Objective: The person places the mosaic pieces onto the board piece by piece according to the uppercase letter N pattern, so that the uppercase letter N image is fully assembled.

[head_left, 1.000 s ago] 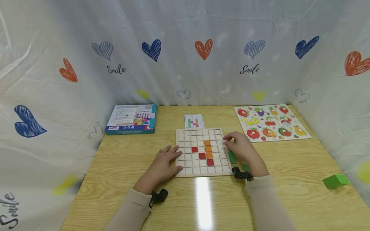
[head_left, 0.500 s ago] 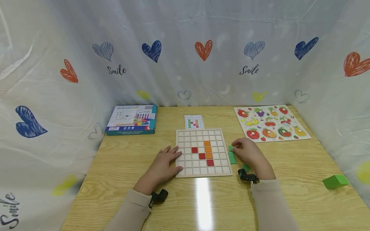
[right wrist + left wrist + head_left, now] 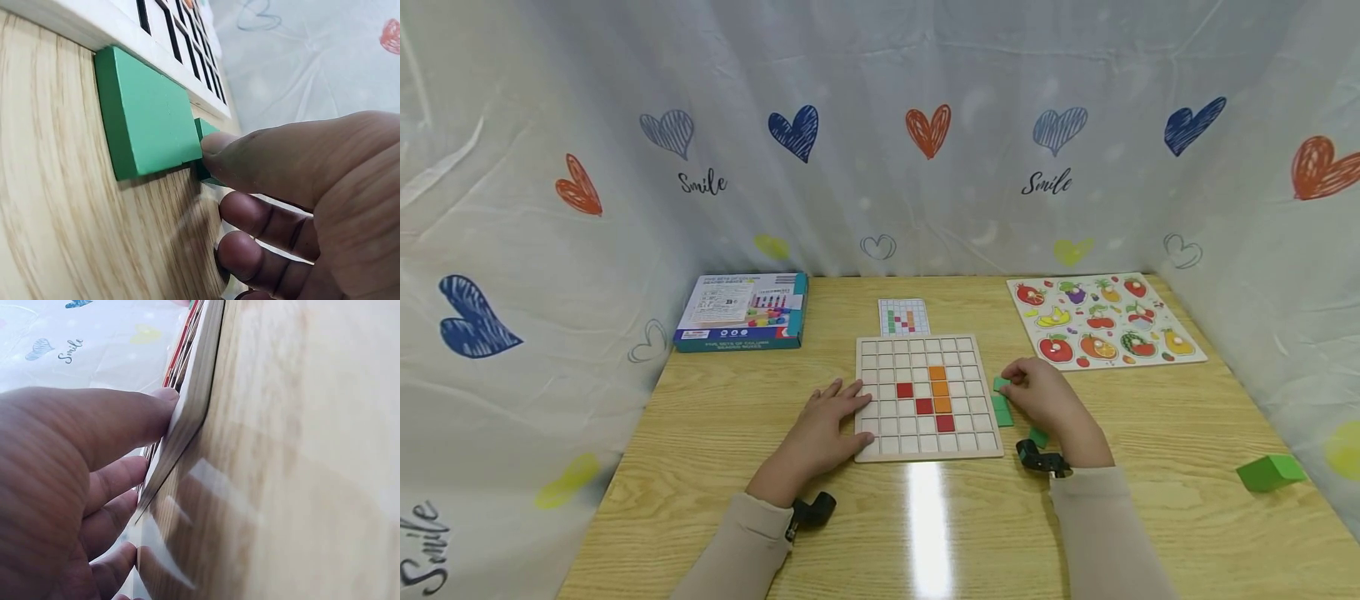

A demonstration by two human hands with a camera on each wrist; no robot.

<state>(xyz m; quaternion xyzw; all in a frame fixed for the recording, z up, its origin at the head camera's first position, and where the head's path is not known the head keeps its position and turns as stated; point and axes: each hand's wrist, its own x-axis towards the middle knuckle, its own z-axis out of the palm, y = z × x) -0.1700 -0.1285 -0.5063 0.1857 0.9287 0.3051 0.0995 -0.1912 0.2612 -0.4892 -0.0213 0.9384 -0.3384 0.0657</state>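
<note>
A wooden grid board point(image 3: 887, 451) lies flat mid-table, with several red tiles point(image 3: 905, 389) and orange tiles point(image 3: 940, 387) in its squares. My left hand point(image 3: 820, 429) rests on the board's left edge, thumb and fingers spread along the rim. Just off the board's right edge, my right hand point(image 3: 1042, 396) pinches a small green tile point(image 3: 1001, 383); in the right wrist view the thumb covers part of it. Nearer me, more green tiles point(image 3: 147, 115) sit together against the board's side. Another green tile point(image 3: 1039, 437) lies beside the right wrist, partly hidden by the wrist camera.
Behind the board is a printed pattern card point(image 3: 904, 317). A blue boxed set point(image 3: 741, 311) stands back left, a fruit puzzle board point(image 3: 1105, 321) back right. A green block point(image 3: 1270, 472) sits far right. Curtains point(image 3: 880, 192) border the table.
My right hand has come from over the board's right edge down to the green tiles. The farthest tile has shifted slightly away from the others. The left hand has stayed still.
</note>
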